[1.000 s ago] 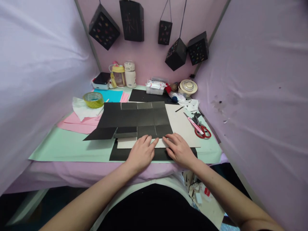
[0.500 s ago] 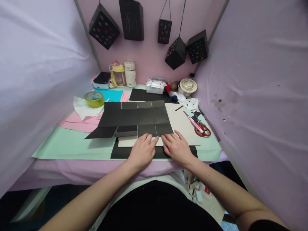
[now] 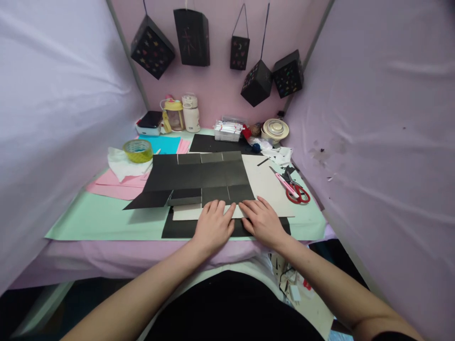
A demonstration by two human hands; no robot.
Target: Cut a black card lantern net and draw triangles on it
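Observation:
A black paper sheet [image 3: 199, 177], creased into squares with cut flaps, lies flat on the table over a cream card [image 3: 270, 187]. My left hand [image 3: 213, 226] rests palm down at the sheet's near edge, fingers stretched onto a near flap. Just to its right, my right hand [image 3: 261, 221] also lies flat with fingers spread, touching the neighbouring flap. Another black sheet [image 3: 177, 229] shows under the card near the table's front edge. Neither hand holds anything.
Red-and-pink scissors [image 3: 293, 188] lie to the right. A yellow tape roll [image 3: 138, 150] on white tissue, pink paper [image 3: 113, 185] and blue paper sit at the left. Bottles, a clear box [image 3: 227, 131] and a round tin [image 3: 274, 129] stand at the back. Black paper lanterns [image 3: 152, 40] hang above.
Both hands stay flat on the near flaps with only slight shifts. The view has tilted a little.

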